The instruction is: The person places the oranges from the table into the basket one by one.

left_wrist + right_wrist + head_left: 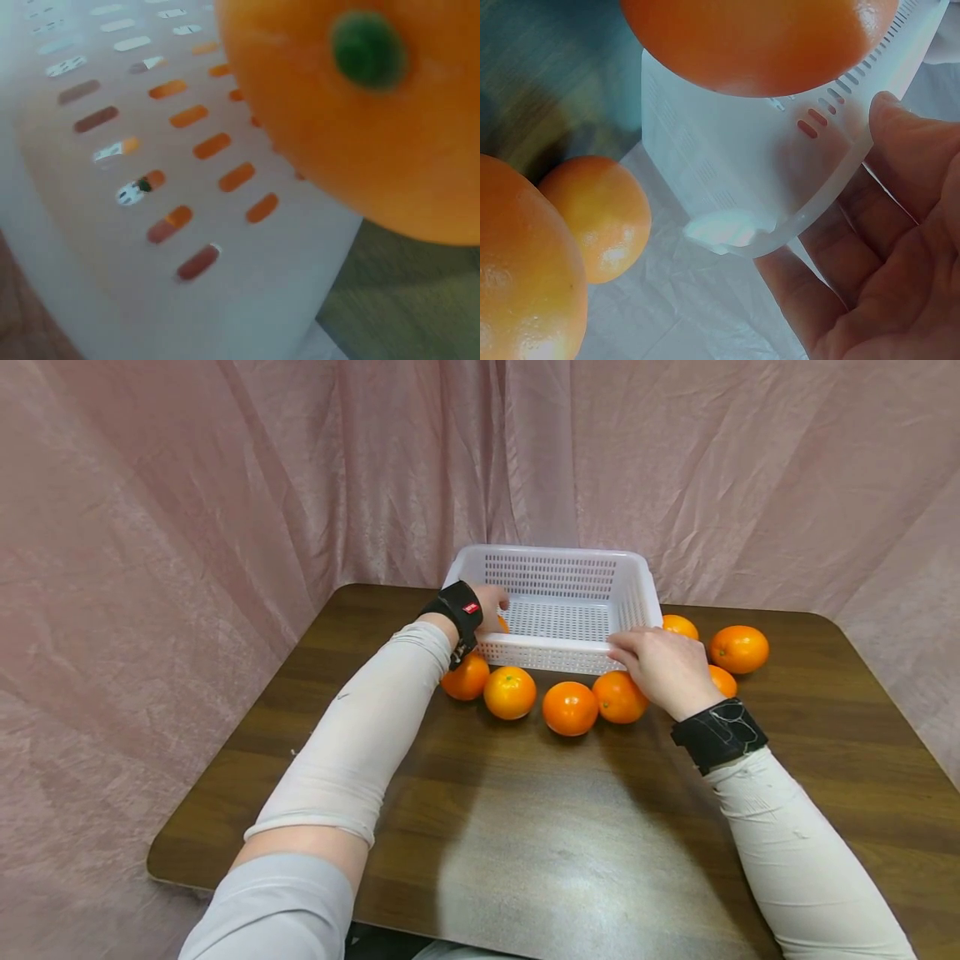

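A white perforated plastic basket (555,657) stands at the back of the table. My left hand (491,603) reaches over its front left corner, fingers bent around an orange (503,624) just inside; most of that fruit is hidden under the hand. Pinched between the thumb and fingers of my right hand (670,667) is the basket's front right rim, also seen in the right wrist view with the right hand (885,247). Close outside the basket wall (172,300), an orange with a green stem end (360,135) fills the corner of the left wrist view.
Along the basket's front lie several oranges, among them one below my left wrist (467,677) and one beside my right hand (619,697). More oranges, including a far right one (739,649), sit right of the basket. A pink curtain (420,468) hangs behind the wooden table (525,827).
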`<state>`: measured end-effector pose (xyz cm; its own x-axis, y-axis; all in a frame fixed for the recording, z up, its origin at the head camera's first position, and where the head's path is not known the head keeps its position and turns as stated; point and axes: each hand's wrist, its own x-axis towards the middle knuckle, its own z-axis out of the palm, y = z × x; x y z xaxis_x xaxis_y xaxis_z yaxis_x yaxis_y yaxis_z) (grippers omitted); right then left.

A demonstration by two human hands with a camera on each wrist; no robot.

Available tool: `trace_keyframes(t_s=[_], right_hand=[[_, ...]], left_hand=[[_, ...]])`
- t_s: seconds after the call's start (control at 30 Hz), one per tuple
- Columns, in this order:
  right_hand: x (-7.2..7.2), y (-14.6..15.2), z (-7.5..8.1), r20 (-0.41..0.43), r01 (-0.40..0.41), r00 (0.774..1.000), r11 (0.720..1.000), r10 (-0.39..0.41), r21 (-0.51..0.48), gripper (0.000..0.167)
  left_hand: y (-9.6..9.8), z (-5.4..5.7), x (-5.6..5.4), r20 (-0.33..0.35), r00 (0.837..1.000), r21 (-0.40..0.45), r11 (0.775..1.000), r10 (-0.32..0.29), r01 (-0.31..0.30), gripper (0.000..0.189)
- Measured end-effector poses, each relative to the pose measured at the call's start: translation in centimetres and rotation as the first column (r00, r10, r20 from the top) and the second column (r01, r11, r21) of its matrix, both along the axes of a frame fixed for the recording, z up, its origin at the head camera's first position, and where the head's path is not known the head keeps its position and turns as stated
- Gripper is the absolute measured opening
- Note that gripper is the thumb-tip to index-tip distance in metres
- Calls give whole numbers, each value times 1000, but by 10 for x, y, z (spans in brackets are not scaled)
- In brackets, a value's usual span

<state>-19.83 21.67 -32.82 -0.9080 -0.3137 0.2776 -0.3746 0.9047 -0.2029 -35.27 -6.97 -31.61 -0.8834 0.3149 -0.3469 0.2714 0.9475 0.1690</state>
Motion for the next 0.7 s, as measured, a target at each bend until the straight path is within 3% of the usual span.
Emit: trace_keyframes(t_s=[0.2, 0.43, 0.6, 0.7], right_hand=[[0, 0, 0, 5, 2, 1000, 1000, -2, 3, 23], [0, -1, 1, 8, 10, 1000, 1000, -10, -2, 24], [0, -1, 1, 12, 11, 1000, 1000, -11, 1, 24], [0, -1, 1, 9, 9, 1000, 1000, -9, 2, 24]], left_hand=[[2, 4, 7, -64, 997, 1, 999, -38, 38, 53], [2, 17, 35, -199, 975, -5, 995, -100, 101, 54], [-1, 25, 56, -272, 958, 39, 994, -89, 103, 60], [-3, 25, 61, -303, 951, 49, 996, -59, 77, 64]])
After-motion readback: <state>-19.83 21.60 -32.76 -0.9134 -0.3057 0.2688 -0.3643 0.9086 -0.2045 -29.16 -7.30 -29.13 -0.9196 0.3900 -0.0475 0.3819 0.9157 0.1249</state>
